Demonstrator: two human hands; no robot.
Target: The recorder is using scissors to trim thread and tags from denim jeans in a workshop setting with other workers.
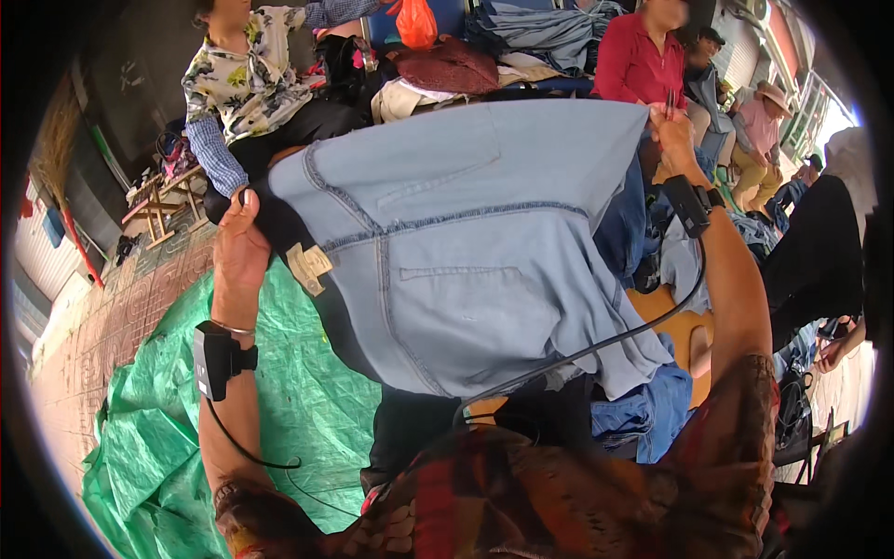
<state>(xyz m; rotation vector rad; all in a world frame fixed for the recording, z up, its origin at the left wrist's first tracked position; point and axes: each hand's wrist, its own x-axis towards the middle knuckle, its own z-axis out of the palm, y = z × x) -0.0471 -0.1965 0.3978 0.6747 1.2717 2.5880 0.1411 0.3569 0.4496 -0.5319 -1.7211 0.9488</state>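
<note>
A pair of light blue denim jeans (456, 242), seams and pocket outlines showing, is stretched out between my hands above my lap. My left hand (242, 238) is closed on the dark waistband edge at the left, close to a pale label (309, 268). At the far right corner of the cloth, my right hand (672, 135) grips the fabric. A small dark, reddish pointed tool (670, 101) sticks up from its fingers; it is too small to tell which kind. Both wrists carry black devices with cables, and one cable runs across the front of the jeans.
Green plastic sheeting (307, 401) covers the ground at left. More blue jeans (652, 410) lie by my right knee. Ahead, a person in a floral shirt (247, 79) and another in red (643, 56) sit beside heaped clothes (447, 65). A wooden stool (168, 200) stands on the paving.
</note>
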